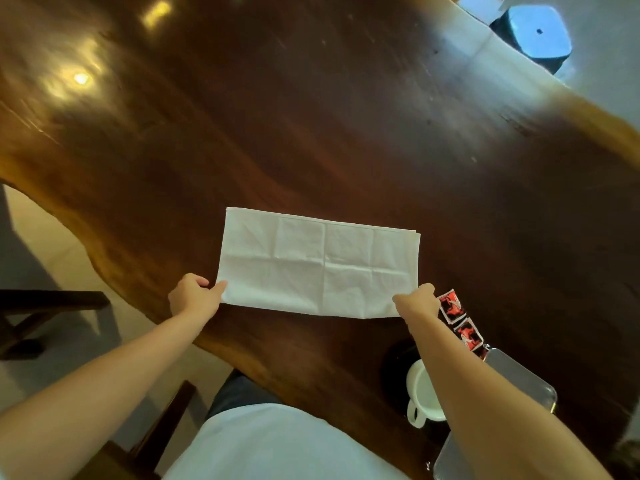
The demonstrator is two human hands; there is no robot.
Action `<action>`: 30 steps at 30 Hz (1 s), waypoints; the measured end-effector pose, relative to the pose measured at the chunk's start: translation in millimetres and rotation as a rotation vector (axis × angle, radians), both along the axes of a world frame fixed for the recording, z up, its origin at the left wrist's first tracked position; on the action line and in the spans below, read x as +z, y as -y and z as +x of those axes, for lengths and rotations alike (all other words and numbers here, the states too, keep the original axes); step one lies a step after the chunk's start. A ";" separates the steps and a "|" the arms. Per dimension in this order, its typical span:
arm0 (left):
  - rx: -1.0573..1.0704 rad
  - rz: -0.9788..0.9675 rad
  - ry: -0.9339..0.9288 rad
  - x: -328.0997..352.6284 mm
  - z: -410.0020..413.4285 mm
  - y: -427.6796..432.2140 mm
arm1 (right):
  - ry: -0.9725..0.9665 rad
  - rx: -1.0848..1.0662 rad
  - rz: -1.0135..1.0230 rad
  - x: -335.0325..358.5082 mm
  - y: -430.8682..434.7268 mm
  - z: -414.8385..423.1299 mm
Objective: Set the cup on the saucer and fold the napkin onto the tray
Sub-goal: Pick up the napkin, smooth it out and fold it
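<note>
Two hands: both pinch the near corners of the napkin, one corner each, arms reaching forward over the counter edge.
Left hand: fingers curled, thumb and fingertips closed on the near-left corner of the cloth.
Right hand: fingers bunched and closed on the near-right corner, just beside the red packets.
Napkin: white, folded into a long rectangle, lying flat on the counter with crease lines across it; a doubled edge shows at its far-right corner.
Counter: dark polished wood with a wavy near edge and lamp glare at the far left.
Packets: red-and-black printed squares with white borders, in a row on the counter running from the right hand toward the tray.
Cup: white, handle toward the person, partly hidden by the right forearm; it seems to stand on a dark round saucer, though the shadow makes that hard to confirm.
Tray: silver metal, right of the cup, mostly covered by the right forearm.
Stool: blue-topped, on the floor beyond the counter's far right.
</note>
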State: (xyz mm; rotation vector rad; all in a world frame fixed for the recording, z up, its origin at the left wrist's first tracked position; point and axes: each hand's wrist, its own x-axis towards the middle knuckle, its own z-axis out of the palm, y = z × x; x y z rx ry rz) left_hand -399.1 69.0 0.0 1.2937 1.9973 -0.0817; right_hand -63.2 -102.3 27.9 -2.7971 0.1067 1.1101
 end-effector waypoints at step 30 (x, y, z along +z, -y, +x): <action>0.142 -0.266 0.435 -1.1 15.0 1.5 | 0.215 -0.126 0.399 32.6 -3.6 30.1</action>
